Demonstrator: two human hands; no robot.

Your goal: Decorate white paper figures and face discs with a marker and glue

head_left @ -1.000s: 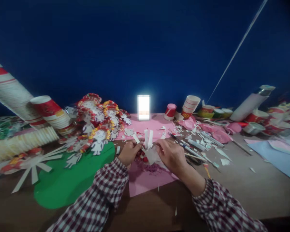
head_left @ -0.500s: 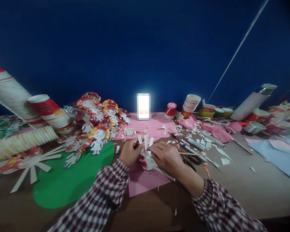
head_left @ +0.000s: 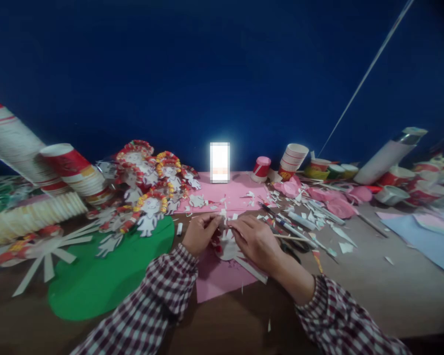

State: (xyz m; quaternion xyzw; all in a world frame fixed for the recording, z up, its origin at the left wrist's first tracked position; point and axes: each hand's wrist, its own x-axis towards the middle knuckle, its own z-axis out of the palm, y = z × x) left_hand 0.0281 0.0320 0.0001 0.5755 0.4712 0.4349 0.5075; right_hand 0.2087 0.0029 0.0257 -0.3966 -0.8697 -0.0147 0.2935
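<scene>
Between my hands is a paper cup cut into strips [head_left: 229,250], its round white base low and strips fanning out from it. My left hand [head_left: 203,234] pinches it from the left, fingertips at an upper strip. My right hand [head_left: 257,241] is closed at the same spot from the right, its fingertips close to the left ones. Red bits show beside the base near my left fingers. One long white strip reaches out under my right hand. Beneath lies a pink paper sheet [head_left: 222,286]. My fingers partly hide the strips.
Left are a green paper shape [head_left: 111,281], white paper figures with curled red-yellow rims [head_left: 150,212], a splayed cut cup [head_left: 55,246] and stacked paper cups [head_left: 77,172]. Right are pens [head_left: 296,229], paper scraps [head_left: 311,212] and blue paper [head_left: 425,246]. A red cup [head_left: 261,168] stands behind.
The upper strips stood upright between my fingers and now show shorter, bent down at my fingertips. My hands have stayed nearly in place.
</scene>
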